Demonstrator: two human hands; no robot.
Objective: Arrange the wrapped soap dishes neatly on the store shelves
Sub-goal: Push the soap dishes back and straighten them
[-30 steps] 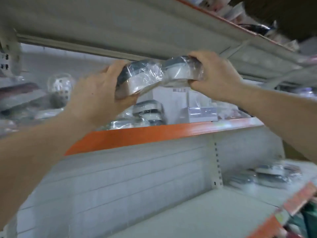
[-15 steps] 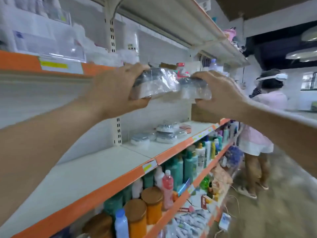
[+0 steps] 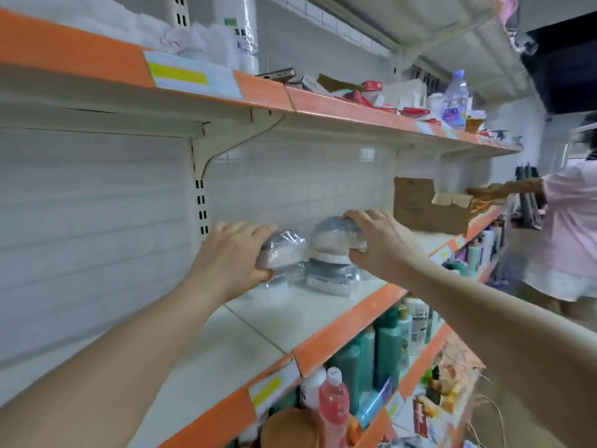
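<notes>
Right now my left hand (image 3: 231,253) is wrapped around one end of a wrapped soap dish pack (image 3: 284,253), and my right hand (image 3: 376,244) has its fingers curled over the other end, which I judge to be the top of the same shiny pack. I hold it from both ends so the slippery plastic does not slide away and so I can set it down straight. The pack sits low over the white shelf (image 3: 290,315), right on top of another wrapped soap dish (image 3: 331,276) that lies there already (I cannot tell if they touch yet). Its long side runs left to right, along the orange shelf edge (image 3: 342,331), with the flat sides facing up and down. I think I am stacking it, so I should lower it gently and keep it level. A brown cardboard box (image 3: 420,205) stands farther along the shelf, and bottles (image 3: 387,347) fill the shelf below.
</notes>
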